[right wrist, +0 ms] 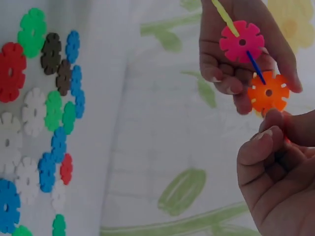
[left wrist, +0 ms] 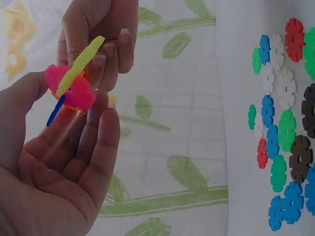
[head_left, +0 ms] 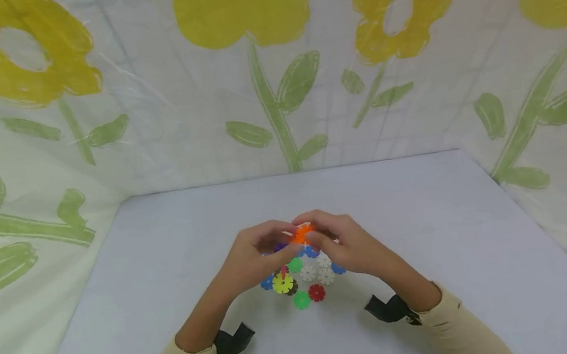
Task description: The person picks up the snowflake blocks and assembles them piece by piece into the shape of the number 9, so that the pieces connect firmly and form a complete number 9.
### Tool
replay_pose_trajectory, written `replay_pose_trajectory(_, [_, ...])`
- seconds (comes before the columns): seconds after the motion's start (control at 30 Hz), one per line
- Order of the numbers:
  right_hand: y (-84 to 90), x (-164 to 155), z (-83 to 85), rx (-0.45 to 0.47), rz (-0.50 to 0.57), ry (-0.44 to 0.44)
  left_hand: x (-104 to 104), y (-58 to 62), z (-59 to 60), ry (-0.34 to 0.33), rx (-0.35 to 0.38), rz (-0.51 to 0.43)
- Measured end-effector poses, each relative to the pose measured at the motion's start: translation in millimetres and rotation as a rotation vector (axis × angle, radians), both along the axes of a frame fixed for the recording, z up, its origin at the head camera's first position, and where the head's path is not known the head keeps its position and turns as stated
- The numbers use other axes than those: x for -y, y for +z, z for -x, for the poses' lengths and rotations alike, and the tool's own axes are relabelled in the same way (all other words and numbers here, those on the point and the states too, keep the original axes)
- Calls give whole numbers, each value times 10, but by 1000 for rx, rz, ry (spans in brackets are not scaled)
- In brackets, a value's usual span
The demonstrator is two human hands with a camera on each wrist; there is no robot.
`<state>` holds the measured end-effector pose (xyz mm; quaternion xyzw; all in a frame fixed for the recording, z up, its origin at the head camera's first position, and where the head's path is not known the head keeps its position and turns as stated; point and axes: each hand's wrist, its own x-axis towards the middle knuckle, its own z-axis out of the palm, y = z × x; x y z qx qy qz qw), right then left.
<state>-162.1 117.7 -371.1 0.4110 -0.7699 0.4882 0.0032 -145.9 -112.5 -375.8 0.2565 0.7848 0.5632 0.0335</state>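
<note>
Both hands meet above the table around a joined chain of flower-shaped, notched plastic discs. Its orange disc [right wrist: 268, 92] slots onto a blue disc [right wrist: 255, 68] seen edge-on, which joins a pink disc [right wrist: 241, 41]; a yellow disc [head_left: 282, 283] sits at the far end. My left hand [head_left: 257, 258] pinches the chain at the orange disc, thumb on its edge, the other fingers loosely bent. From the opposite side my right hand [head_left: 355, 244] pinches the lower edge of the orange disc, where an orange-red bit shows between thumb and forefinger, mostly hidden by the fingertips.
Loose notched discs lie spread on the white table [head_left: 173, 299] beneath the hands: several blue, green and white ones, a red disc [head_left: 316, 293] and brown discs [left wrist: 300, 158]. A flower-printed curtain [head_left: 173, 130] closes off the back and sides.
</note>
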Motion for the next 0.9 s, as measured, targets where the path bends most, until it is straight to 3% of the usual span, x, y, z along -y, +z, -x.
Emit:
replay_pose_trajectory(0.2, [13, 28, -24, 20, -107, 49, -16, 11, 4, -12, 56, 31])
replay_pose_trajectory(0.3, [2, 24, -11, 23, -126, 50, -1, 10, 23, -10, 10, 57])
replay_pose_trajectory(0.4, [-7, 11, 8, 27, -187, 28, 29, 4, 45, 36, -76, 86])
replay_pose_trajectory(0.57, [-119, 30, 29, 33, -507, -19, 96, 5, 68, 138, -164, 93])
replay_pose_trajectory(0.73, [-263, 125, -54, 46, -885, 16, 127, 20, 68, 153, -197, 33])
replay_pose_trajectory(0.9, [-327, 214, -166, 21, -1016, 11, 106, 46, 62, 153, -234, -30])
